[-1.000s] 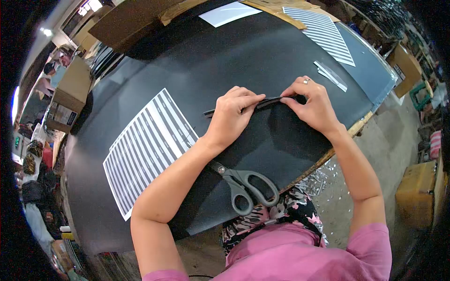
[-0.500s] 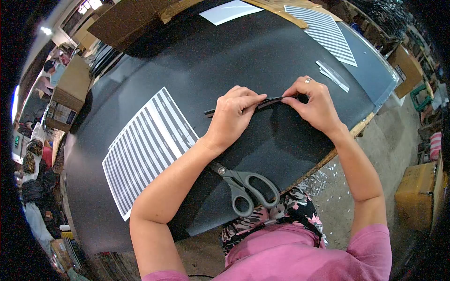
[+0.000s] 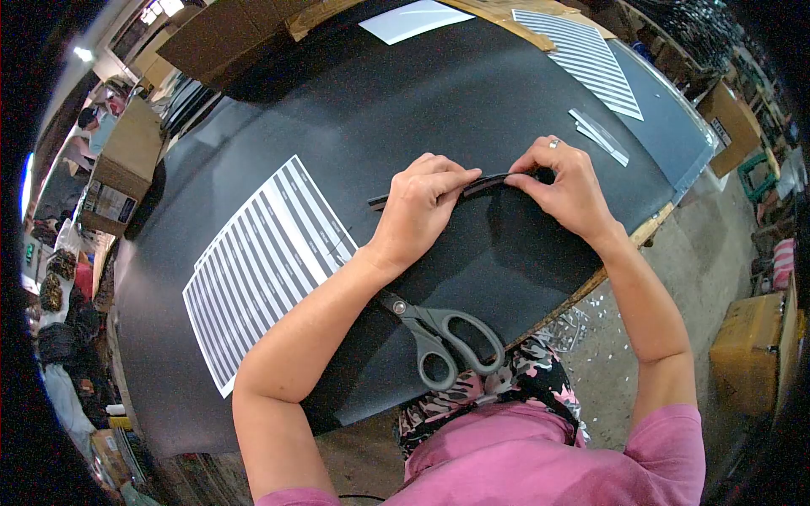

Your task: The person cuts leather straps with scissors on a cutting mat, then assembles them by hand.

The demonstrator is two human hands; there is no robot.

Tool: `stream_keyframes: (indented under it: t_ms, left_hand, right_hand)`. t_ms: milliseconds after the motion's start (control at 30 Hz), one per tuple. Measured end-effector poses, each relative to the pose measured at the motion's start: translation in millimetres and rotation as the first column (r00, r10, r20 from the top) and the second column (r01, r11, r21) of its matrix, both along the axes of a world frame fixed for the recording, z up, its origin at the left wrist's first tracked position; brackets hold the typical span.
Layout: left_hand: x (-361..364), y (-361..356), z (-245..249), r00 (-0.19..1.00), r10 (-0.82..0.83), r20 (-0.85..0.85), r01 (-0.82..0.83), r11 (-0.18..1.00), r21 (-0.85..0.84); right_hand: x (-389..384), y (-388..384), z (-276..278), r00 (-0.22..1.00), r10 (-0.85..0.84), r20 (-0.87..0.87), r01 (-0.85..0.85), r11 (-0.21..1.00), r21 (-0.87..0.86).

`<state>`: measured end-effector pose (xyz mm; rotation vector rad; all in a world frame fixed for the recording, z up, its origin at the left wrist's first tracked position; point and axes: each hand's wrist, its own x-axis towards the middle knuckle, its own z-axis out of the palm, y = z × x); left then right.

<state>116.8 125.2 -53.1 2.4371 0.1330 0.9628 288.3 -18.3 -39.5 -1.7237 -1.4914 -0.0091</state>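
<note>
A narrow black strip (image 3: 483, 183) lies along the far edge of a black sheet (image 3: 498, 253) on the black-covered table (image 3: 354, 101). My left hand (image 3: 418, 207) pinches the strip near its left part, fingers pressed down on it. My right hand (image 3: 565, 181), with a ring on one finger, pinches the strip's right end. The strip's left tip (image 3: 376, 201) sticks out past my left hand. Grey-handled scissors (image 3: 443, 333) lie on the sheet beside my left forearm, near the table's front edge.
A striped black-and-white sheet (image 3: 261, 261) lies left of my left arm. Another striped sheet (image 3: 586, 59) and a few cut strips (image 3: 597, 135) lie at the far right. A white paper (image 3: 409, 21) sits at the far edge. Cardboard boxes (image 3: 126, 164) stand left of the table.
</note>
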Motion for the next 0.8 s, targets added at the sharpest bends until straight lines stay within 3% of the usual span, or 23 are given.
stream_keyframes:
  t_ms: [800]
  left_hand:
    - [1.3,1.8,-1.2,1.0,-0.009,0.008,0.009,1.0,-0.008]
  right_hand:
    - [-1.0,2.3,-1.6,1.0,0.02,0.007,-0.02,0.999,0.03]
